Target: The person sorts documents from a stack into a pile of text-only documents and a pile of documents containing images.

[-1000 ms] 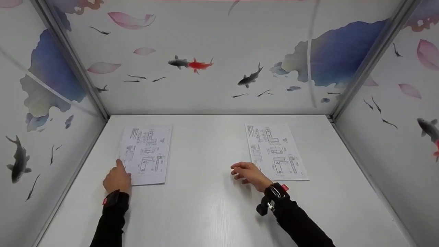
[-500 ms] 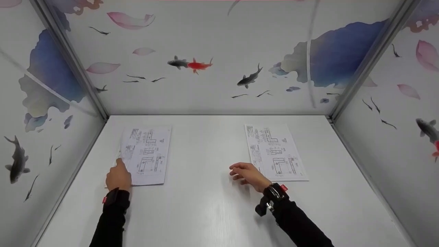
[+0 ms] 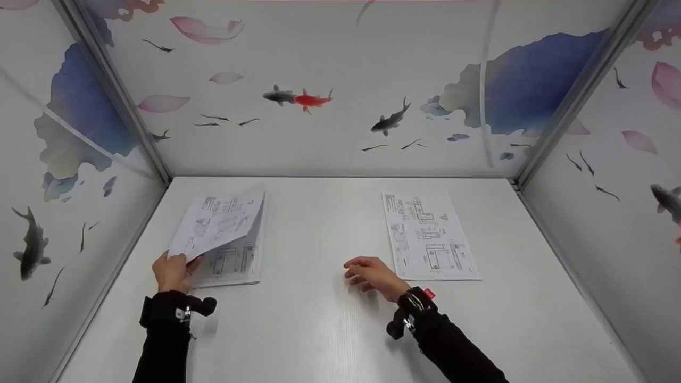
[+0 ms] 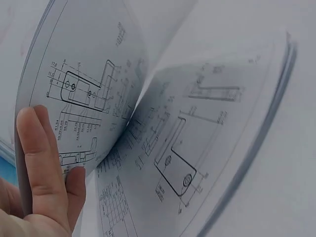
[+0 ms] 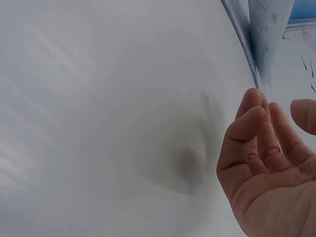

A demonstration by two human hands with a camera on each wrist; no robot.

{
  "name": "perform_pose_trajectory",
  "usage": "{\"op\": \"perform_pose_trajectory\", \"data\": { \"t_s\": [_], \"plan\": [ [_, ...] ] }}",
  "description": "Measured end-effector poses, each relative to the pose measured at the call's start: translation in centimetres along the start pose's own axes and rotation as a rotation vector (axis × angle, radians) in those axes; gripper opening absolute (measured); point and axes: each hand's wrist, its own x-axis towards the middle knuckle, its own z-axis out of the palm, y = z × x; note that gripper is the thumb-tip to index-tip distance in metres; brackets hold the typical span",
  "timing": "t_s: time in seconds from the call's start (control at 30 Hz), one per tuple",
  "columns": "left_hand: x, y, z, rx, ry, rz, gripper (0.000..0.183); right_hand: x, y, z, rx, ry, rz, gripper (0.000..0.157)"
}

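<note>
My left hand (image 3: 173,274) pinches the near left corner of a printed sheet (image 3: 213,221), lifted at a slant off the left stack of papers (image 3: 229,274). Line drawings of an L-shaped part cover the stack's exposed page. In the left wrist view, fingers (image 4: 39,158) lie flat along the raised sheet's drawn underside, while its far side bends down to the pages. Over the tabletop, left of a second stack of drawings (image 3: 431,239), my right hand (image 3: 378,277) hangs with loosely bent fingers and holds nothing; the right wrist view shows its palm (image 5: 276,207).
The white table (image 3: 319,314) is bounded by white panels on the left, right and back, printed with fish and petals. Metal posts (image 3: 130,114) mark the corners. A small dark device (image 3: 202,306) juts from the left wrist, another from the right.
The left hand has gone from touching the stack's left edge to gripping its top sheet and raising it, turning at the wrist. The right hand has shifted slightly left and toward me.
</note>
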Motion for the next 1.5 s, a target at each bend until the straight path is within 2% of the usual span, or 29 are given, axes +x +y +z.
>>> {"op": "perform_pose_trajectory", "data": {
  "t_s": [0.07, 0.17, 0.4, 0.6, 0.67, 0.7, 0.77, 0.83, 0.93, 1.03, 1.1, 1.2, 1.27, 1.37, 1.5],
  "plan": [
    [-0.1, 0.2, 0.2, -0.114, 0.000, -0.036, 0.051, 0.0, 0.0, 0.1, -0.002, -0.008, -0.007, 0.036],
    [-0.2, 0.2, 0.4, -0.214, -0.020, -0.067, 0.050, -0.1, -0.2, 0.3, 0.001, -0.020, -0.007, 0.036],
    [0.0, -0.3, 1.1, -0.298, -0.047, -0.086, 0.044, -0.2, -0.4, 0.6, 0.009, -0.032, -0.001, 0.037],
    [0.1, -0.2, 1.7, -0.518, -0.015, -0.099, 0.025, -0.3, -0.6, 1.0, 0.013, -0.037, -0.010, 0.038],
    [0.2, -0.2, 1.7, -0.529, -0.014, -0.094, 0.025, -0.4, -0.6, 1.0, 0.011, -0.038, -0.007, 0.038],
    [0.2, -0.2, 1.6, -0.494, -0.013, -0.089, 0.026, -0.4, -0.6, 1.0, 0.010, -0.037, -0.006, 0.038],
    [0.2, -0.5, 1.5, -0.303, -0.018, -0.051, 0.033, -0.4, -0.5, 0.9, 0.010, -0.034, -0.001, 0.038],
    [0.4, -1.0, 1.3, -0.013, -0.035, 0.000, 0.040, -0.4, -0.5, 0.9, 0.011, -0.031, 0.004, 0.037],
    [0.8, -2.0, 0.7, 0.473, -0.023, 0.092, 0.044, -0.3, -0.5, 0.9, 0.013, -0.031, 0.007, 0.037],
    [1.3, -2.9, -0.2, 0.810, 0.019, 0.149, 0.046, -0.3, -0.5, 0.9, 0.011, -0.038, 0.008, 0.037],
    [1.5, -3.3, -0.8, 0.982, 0.065, 0.171, 0.048, -0.2, -0.5, 0.9, 0.009, -0.038, 0.006, 0.036],
    [1.5, -3.7, -1.3, 1.184, 0.130, 0.200, 0.052, -0.2, -0.4, 0.7, 0.005, -0.030, 0.008, 0.036],
    [1.5, -3.8, -1.4, 1.273, 0.155, 0.220, 0.052, -0.2, -0.3, 0.5, 0.007, -0.023, 0.011, 0.035],
    [1.6, -4.0, -1.2, 1.339, 0.174, 0.251, 0.045, -0.3, -0.2, 0.4, 0.007, -0.021, 0.011, 0.035],
    [1.6, -4.2, -1.2, 1.350, 0.194, 0.288, 0.029, -0.3, -0.2, 0.4, 0.005, -0.032, 0.002, 0.037]
  ]
}}
